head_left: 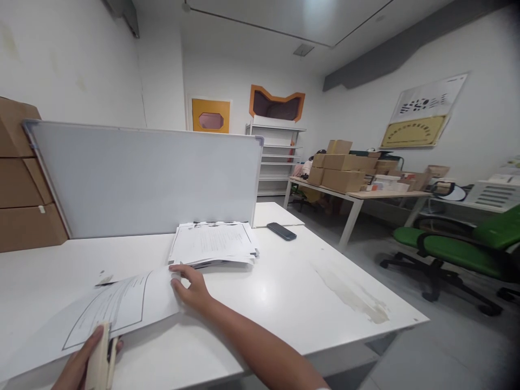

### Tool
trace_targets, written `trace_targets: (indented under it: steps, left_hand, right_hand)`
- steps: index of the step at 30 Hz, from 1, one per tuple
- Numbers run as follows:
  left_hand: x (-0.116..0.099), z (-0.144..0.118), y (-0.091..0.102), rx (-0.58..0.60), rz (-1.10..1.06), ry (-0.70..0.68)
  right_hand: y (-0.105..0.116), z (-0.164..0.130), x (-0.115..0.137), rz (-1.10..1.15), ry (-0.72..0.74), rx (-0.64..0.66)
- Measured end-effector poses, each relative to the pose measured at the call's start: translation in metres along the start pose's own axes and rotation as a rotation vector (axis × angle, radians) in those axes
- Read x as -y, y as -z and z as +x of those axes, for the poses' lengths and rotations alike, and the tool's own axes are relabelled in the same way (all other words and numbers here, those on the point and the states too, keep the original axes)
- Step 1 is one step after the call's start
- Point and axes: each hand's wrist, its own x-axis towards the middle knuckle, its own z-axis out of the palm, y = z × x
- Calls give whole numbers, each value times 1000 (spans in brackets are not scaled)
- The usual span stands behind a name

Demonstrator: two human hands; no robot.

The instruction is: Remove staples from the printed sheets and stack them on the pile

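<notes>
My left hand (pixel 81 362), at the lower left, is wrapped round a cream stapler (pixel 98 360). The stapler's jaw end meets the near edge of a printed paper sheet (pixel 156 300); whether the paper lies between its jaws I cannot make out. My right hand (pixel 194 292) pinches the right end of that sheet between thumb and fingers, and the paper bows upward off the table. Just beyond my right hand lies a stack of papers (pixel 213 242) with uneven edges. A dark smartphone (pixel 281 231) rests to the right of the stack.
A whiteboard (pixel 150 181) stands on edge at the back of the white table (pixel 284 287). Brown cardboard boxes (pixel 24 184) are piled at the left. Farther right are a second table loaded with boxes (pixel 343 179), a green chair (pixel 450 252) and a partly hidden person (pixel 307 167).
</notes>
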Motion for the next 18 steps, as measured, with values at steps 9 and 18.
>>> trace_targets:
  steps: [9,18]
  left_hand:
    - [1,-1,0,-1,25,-41]
    - [-2,-3,-1,-10,1,-20]
  right_hand:
    - [-1,-1,0,6,3,4]
    - [1,0,4,-15,-22,24]
